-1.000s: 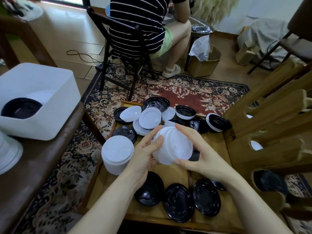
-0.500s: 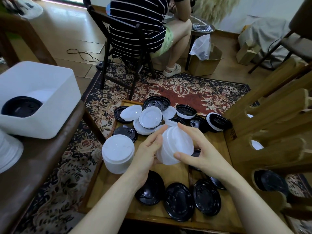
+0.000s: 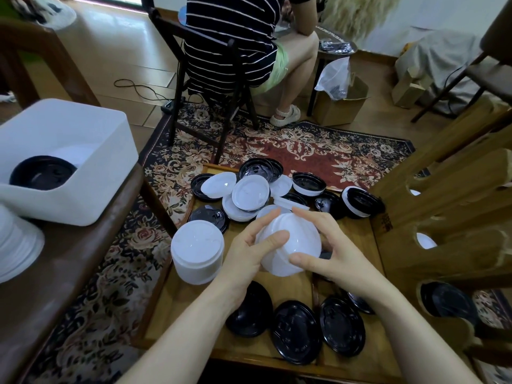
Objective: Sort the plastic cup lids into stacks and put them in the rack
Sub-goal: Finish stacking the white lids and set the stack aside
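Since a second ago I have turned the stack of white lids (image 3: 288, 245) in my grip, and my left thumb now lies across its near face rather than at its edge. My left hand (image 3: 249, 256) curls round the stack's left side, and my right hand (image 3: 329, 253) holds the right side with the thumb pressed on the lower face and the fingers arched over the top; both grips are closed on the stack, which I hold just above the wooden table (image 3: 291, 284). Just left of my grip stands a taller finished stack of white lids (image 3: 197, 250) on the table. Beyond my grip lies a jumble of loose white lids (image 3: 249, 192) and black lids (image 3: 309, 184), some overlapping. Below my grip, nearer to me, flat black lids (image 3: 296, 331) lie in a row on the table. To the right of my grip rises the wooden rack (image 3: 448, 223), with a black lid (image 3: 446, 300) showing in a lower slot and white showing in the slots higher up. Well to the left of my grip sits a white tub (image 3: 72, 162) holding a black lid.
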`<state>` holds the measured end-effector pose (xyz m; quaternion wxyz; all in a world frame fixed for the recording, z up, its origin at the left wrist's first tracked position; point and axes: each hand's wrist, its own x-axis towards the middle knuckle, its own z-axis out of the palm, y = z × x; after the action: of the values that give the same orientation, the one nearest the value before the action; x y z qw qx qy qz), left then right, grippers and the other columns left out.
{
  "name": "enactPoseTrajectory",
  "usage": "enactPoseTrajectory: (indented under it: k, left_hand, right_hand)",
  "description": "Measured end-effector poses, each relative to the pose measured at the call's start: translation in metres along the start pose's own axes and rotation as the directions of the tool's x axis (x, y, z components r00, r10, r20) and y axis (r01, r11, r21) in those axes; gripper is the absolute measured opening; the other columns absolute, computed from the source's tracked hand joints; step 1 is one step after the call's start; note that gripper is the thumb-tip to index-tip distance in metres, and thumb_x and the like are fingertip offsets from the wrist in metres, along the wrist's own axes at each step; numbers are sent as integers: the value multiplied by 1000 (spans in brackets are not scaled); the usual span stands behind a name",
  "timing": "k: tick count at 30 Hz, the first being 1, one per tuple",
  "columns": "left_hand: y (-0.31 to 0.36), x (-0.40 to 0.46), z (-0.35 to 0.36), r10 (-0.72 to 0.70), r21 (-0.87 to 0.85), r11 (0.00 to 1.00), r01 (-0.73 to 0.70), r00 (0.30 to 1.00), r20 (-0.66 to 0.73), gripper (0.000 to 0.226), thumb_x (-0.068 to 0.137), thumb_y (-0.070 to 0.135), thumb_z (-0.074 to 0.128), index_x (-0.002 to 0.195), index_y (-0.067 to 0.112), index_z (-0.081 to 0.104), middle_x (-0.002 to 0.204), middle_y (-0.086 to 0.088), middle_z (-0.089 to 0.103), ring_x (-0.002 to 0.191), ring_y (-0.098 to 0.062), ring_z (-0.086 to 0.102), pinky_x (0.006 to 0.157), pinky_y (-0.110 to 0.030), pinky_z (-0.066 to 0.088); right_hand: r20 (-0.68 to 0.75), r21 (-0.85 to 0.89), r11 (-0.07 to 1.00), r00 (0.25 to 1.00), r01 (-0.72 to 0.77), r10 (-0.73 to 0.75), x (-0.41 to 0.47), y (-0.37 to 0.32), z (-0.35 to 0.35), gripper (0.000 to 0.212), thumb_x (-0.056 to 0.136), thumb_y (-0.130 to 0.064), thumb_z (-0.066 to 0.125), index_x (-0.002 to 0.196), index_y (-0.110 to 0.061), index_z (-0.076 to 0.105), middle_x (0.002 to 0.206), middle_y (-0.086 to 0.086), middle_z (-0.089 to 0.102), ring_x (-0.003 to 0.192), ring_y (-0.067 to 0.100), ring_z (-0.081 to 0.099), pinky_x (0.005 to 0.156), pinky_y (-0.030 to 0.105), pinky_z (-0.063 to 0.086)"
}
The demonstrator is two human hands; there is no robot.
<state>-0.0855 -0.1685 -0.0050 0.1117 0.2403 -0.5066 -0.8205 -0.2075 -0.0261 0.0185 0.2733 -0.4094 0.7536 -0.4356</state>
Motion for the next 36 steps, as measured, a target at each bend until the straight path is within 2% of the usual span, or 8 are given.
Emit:
enactPoseTrajectory:
  k: [4,7,14,19,23,28,32,36]
  left_hand:
    - [4,1,0,-15,-71,997,13,999,-38,49,69,41,77,117,44,70,121,11,71,110,-15,68,81,-35,60]
    - [5,0,-3,-17,-87,996,14,999,-34,63,60,51,80,121,47,67,124,11,69,113,-15,67,85,-38,58]
    - [12,-6,-12,-6,-107,994,-10,989,-145,83,54,55,79,129,26,58,126,-3,68,111,-22,68,85,-43,58]
    - [39,-21,-27,115,67,992,-107,985,-131,66,68,47,80,125,19,63,119,-3,70,107,-19,68,87,-43,57]
    - [65,-35,-53,172,226,964,-143,978,-115,10,92,26,67,98,29,74,92,11,76,88,-7,70,74,-33,59]
    - [78,-35,-81,160,256,962,-96,956,-245,7,91,32,68,95,31,74,106,2,74,94,-18,67,66,-28,54]
    - [90,-36,-89,185,198,971,-131,940,-286,15,92,25,68,106,21,74,109,-6,74,84,-17,67,59,-22,53]
    - [92,-36,-100,183,182,974,-134,940,-287,26,90,24,71,115,16,73,112,-9,74,86,-18,69,64,-27,56]
  right_hand:
    - [66,135,989,997,-52,43,-1,2,-5,88,67,-45,84,141,-54,37,142,-16,47,127,9,52,105,41,47]
    - [52,151,988,998,-33,25,0,5,-1,94,69,-36,86,145,-49,33,148,-12,43,131,13,49,107,45,45]
    - [-22,255,967,1000,17,-11,9,-4,21,94,60,-48,90,140,-44,42,140,-15,53,130,11,51,107,42,44]
    - [-32,310,949,999,46,-37,18,-19,37,87,67,-17,88,141,-28,43,127,-22,60,124,5,54,92,24,51]
    - [8,291,956,999,33,-36,31,-33,56,87,68,-17,87,142,-32,43,137,-14,54,129,6,50,98,31,51]
    - [-50,343,939,999,29,-12,49,-54,74,86,69,-16,85,142,-28,41,140,-4,51,120,1,54,86,14,50]
    - [-16,249,967,998,61,-59,62,-65,78,87,75,-15,82,147,-26,35,142,-2,48,127,11,52,92,22,53]
    - [-39,44,990,990,135,-133,69,-68,89,120,72,-16,86,153,-36,0,150,-4,30,131,11,44,91,11,47]
